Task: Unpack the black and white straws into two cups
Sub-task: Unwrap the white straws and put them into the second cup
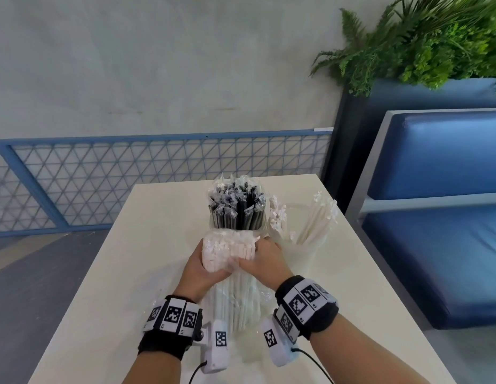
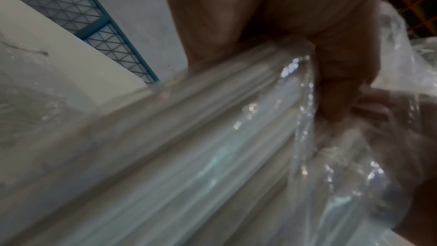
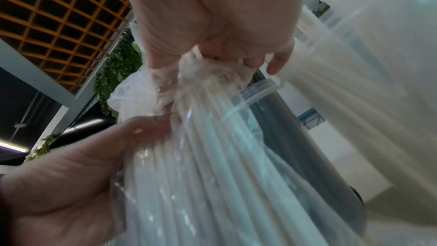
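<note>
Behind a cream table (image 1: 108, 273), a grey wall, a blue mesh railing (image 1: 130, 178), a planter of ferns (image 1: 435, 42) and a blue bench (image 1: 440, 217) were seen, left to right. Two cups stood at the far end: one (image 1: 266, 217) packed with black straws (image 1: 235, 209), one (image 1: 305, 250) with a few white straws (image 1: 316, 220). One bag of white straws (image 1: 230, 256) was gripped near its top by the curled fingers of the left hand (image 1: 202, 267) and right hand (image 1: 263, 259). An orange ceiling grid (image 3: 52, 14) was shown only by the wrist views.
</note>
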Action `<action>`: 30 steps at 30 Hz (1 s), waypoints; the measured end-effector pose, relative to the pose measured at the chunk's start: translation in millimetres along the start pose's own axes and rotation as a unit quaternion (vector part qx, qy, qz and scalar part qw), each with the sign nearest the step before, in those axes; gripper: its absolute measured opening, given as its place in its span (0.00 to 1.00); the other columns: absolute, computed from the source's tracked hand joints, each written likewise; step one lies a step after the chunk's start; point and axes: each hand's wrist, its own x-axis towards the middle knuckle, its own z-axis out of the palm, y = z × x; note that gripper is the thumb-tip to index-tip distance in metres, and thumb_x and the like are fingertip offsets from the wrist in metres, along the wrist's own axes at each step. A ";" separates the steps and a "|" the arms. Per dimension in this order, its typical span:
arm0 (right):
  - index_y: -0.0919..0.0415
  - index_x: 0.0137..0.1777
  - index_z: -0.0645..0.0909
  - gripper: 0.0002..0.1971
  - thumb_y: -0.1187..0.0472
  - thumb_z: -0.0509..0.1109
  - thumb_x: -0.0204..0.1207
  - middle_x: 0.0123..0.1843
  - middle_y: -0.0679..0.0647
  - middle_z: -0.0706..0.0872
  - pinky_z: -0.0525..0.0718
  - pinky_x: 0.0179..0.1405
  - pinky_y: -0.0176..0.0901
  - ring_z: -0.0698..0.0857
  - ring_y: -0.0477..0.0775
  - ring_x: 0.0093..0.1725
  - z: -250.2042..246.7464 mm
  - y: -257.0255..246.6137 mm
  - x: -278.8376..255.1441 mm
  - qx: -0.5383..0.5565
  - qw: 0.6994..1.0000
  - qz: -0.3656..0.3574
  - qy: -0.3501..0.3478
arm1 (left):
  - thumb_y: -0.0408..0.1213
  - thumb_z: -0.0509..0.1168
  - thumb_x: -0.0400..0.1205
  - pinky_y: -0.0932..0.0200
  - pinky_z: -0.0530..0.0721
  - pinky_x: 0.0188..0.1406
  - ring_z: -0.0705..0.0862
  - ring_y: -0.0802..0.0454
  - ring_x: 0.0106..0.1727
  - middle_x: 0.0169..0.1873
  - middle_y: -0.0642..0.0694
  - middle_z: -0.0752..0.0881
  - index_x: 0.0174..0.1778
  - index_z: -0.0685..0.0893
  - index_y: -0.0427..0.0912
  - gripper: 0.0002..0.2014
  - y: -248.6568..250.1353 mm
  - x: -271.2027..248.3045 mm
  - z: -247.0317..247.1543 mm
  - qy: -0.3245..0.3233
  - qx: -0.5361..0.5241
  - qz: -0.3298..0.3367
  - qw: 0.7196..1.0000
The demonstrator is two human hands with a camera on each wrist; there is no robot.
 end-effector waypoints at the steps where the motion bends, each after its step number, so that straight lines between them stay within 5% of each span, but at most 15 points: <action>1: 0.61 0.35 0.72 0.19 0.46 0.72 0.71 0.38 0.50 0.74 0.70 0.68 0.48 0.71 0.50 0.50 1.5 1.0 -1.2 0.005 1.000 -0.003 0.022 | 0.49 0.83 0.48 0.58 0.85 0.52 0.87 0.53 0.57 0.54 0.48 0.88 0.58 0.80 0.51 0.41 -0.9 0.7 -0.6 0.004 0.003 0.001 1.000; 5: 0.60 0.52 0.84 0.16 0.48 0.72 0.72 0.42 0.32 0.73 0.59 0.74 0.45 0.68 0.44 0.55 0.3 -2.5 -7.8 0.115 0.985 -0.062 0.109 | 0.44 0.81 0.49 0.48 0.84 0.58 0.86 0.48 0.58 0.54 0.46 0.87 0.57 0.79 0.51 0.38 -3.2 5.5 -4.2 0.014 -0.003 -0.009 1.000; 9: 0.55 0.52 0.83 0.27 0.34 0.61 0.65 0.46 0.36 0.81 0.60 0.72 0.39 0.75 0.45 0.57 -3.2 -10.1 -8.5 0.169 0.968 -0.112 0.147 | 0.44 0.80 0.48 0.51 0.84 0.55 0.86 0.49 0.56 0.52 0.47 0.87 0.54 0.80 0.52 0.36 -4.0 8.8 -4.4 0.018 0.000 -0.018 1.000; 11: 0.55 0.50 0.82 0.20 0.40 0.68 0.68 0.47 0.41 0.85 0.68 0.66 0.31 0.81 0.43 0.57 -10.4 -13.3 -8.0 0.227 0.957 -0.108 0.147 | 0.46 0.79 0.47 0.57 0.84 0.50 0.86 0.53 0.54 0.51 0.49 0.87 0.53 0.79 0.53 0.36 -3.8 9.2 -2.9 0.018 0.003 -0.015 1.000; 13: 0.52 0.50 0.80 0.08 0.55 0.73 0.73 0.42 0.38 0.85 0.78 0.55 0.29 0.84 0.30 0.47 -23.1 -20.5 -11.0 0.298 0.937 -0.116 0.141 | 0.46 0.80 0.48 0.62 0.84 0.47 0.86 0.56 0.53 0.50 0.51 0.87 0.53 0.79 0.54 0.35 -2.8 9.3 -1.2 0.015 0.009 -0.018 1.000; 15: 0.57 0.54 0.78 0.10 0.64 0.72 0.74 0.39 0.39 0.85 0.80 0.45 0.23 0.84 0.27 0.41 -34.8 -26.4 -11.8 0.365 0.909 -0.133 0.153 | 0.40 0.82 0.54 0.66 0.84 0.43 0.86 0.58 0.51 0.49 0.52 0.87 0.52 0.79 0.54 0.31 -1.1 9.2 0.0 0.016 0.009 -0.017 1.000; 18: 0.61 0.53 0.78 0.11 0.66 0.73 0.73 0.40 0.41 0.85 0.81 0.42 0.25 0.85 0.30 0.40 -43.8 -30.7 -10.9 0.405 0.886 -0.147 0.174 | 0.37 0.82 0.57 0.63 0.84 0.45 0.86 0.56 0.53 0.50 0.52 0.87 0.51 0.79 0.55 0.29 -0.1 9.7 0.4 0.020 0.007 -0.015 1.000; 21: 0.61 0.51 0.81 0.12 0.64 0.76 0.69 0.41 0.44 0.87 0.82 0.43 0.27 0.86 0.34 0.41 -44.5 -28.3 -12.9 0.384 0.905 -0.146 0.114 | 0.37 0.82 0.57 0.61 0.83 0.46 0.85 0.52 0.54 0.50 0.51 0.87 0.52 0.79 0.54 0.29 0.6 9.5 -1.6 0.030 0.003 -0.016 0.999; 25: 0.59 0.48 0.86 0.09 0.62 0.77 0.68 0.41 0.46 0.88 0.82 0.42 0.24 0.86 0.33 0.40 -30.5 -11.2 -18.3 0.257 0.956 -0.143 0.009 | 0.54 0.83 0.42 0.64 0.86 0.42 0.88 0.55 0.52 0.50 0.50 0.88 0.56 0.80 0.51 0.44 -1.1 7.5 -2.0 0.018 -0.012 -0.003 1.000; 27: 0.55 0.45 0.84 0.06 0.63 0.76 0.70 0.40 0.44 0.86 0.82 0.40 0.24 0.85 0.31 0.40 -23.5 -7.4 -20.1 0.258 0.956 -0.135 0.032 | 0.54 0.83 0.42 0.64 0.86 0.44 0.87 0.57 0.52 0.51 0.50 0.88 0.57 0.79 0.51 0.44 -2.5 6.8 -1.3 0.015 -0.001 -0.005 1.000; 30: 0.52 0.43 0.82 0.04 0.61 0.73 0.73 0.39 0.46 0.86 0.83 0.37 0.28 0.86 0.33 0.39 -26.2 -14.3 -18.6 0.331 0.931 -0.096 0.116 | 0.39 0.82 0.55 0.64 0.85 0.45 0.87 0.55 0.52 0.51 0.50 0.87 0.55 0.79 0.53 0.32 -2.2 6.5 2.5 0.008 0.022 -0.007 1.000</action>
